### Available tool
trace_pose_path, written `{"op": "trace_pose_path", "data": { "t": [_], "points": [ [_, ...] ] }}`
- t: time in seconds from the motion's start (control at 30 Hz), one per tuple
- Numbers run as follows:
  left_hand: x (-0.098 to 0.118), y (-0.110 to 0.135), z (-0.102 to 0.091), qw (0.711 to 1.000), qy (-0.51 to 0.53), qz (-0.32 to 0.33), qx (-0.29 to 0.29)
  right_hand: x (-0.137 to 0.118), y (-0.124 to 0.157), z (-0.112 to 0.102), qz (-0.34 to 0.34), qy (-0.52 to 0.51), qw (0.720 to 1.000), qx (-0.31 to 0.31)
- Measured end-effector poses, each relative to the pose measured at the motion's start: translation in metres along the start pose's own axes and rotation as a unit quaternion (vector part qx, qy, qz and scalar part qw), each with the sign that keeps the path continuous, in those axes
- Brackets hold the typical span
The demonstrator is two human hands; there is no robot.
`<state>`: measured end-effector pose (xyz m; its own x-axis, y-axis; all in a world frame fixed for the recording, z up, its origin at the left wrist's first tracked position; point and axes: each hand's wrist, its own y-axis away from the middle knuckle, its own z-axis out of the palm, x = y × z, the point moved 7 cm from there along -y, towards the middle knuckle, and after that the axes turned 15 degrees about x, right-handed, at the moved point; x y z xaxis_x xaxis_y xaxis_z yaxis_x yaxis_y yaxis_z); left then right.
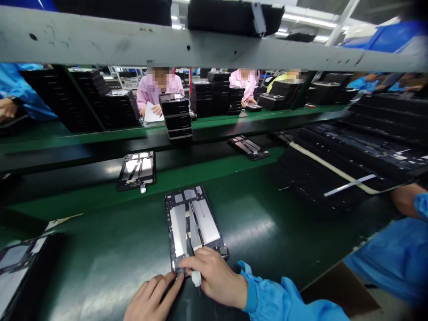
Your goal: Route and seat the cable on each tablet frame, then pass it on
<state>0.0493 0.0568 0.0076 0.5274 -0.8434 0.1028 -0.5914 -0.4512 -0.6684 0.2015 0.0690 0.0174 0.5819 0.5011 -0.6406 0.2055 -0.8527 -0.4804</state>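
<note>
The left hand (152, 298) closes its fingers on the lower end of a tablet back frame (179, 227), kept flat and steady on the green desk (254, 232). The right hand's (214, 276) curled fingers seem to grip a small white tool (196, 278).

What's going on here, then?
A person in blue sleeves is working at a green bench. Their left hand and right hand are at the lower edge of a dark tablet-like frame, with a small white item beside the right hand. Stacks of similar black frames lie to the right, and co-workers in pink sit across the line.
</note>
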Motion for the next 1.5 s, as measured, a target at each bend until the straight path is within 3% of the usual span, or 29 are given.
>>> {"op": "trace_pose_path", "data": {
  "t": [0.23,0.47,0.63,0.8,1.0,1.3,1.5],
  "points": [
    [0.003,-0.001,-0.002,0.998,-0.016,0.006,-0.059,0.006,0.004,-0.005,0.074,-0.07,0.995,0.017],
    [0.009,-0.009,0.0,0.996,-0.027,0.022,-0.079,0.008,0.001,-0.014,0.112,-0.101,0.989,0.012],
    [0.012,-0.008,0.006,0.995,-0.028,-0.021,-0.094,0.014,0.016,-0.032,0.2,-0.171,0.964,0.023],
    [0.014,-0.008,0.009,0.994,-0.017,-0.034,-0.1,0.014,0.029,-0.027,0.251,-0.213,0.944,0.008],
    [0.012,-0.007,0.009,0.995,0.003,-0.042,-0.09,0.013,0.025,-0.02,0.229,-0.17,0.959,-0.004],
    [0.01,-0.004,0.009,0.995,0.0,-0.046,-0.091,0.032,0.035,-0.04,0.252,-0.122,0.96,0.028],
    [0.01,-0.011,-0.006,0.999,0.024,-0.008,-0.022,0.023,0.036,-0.03,0.243,-0.197,0.95,0.011]
  ]
}}
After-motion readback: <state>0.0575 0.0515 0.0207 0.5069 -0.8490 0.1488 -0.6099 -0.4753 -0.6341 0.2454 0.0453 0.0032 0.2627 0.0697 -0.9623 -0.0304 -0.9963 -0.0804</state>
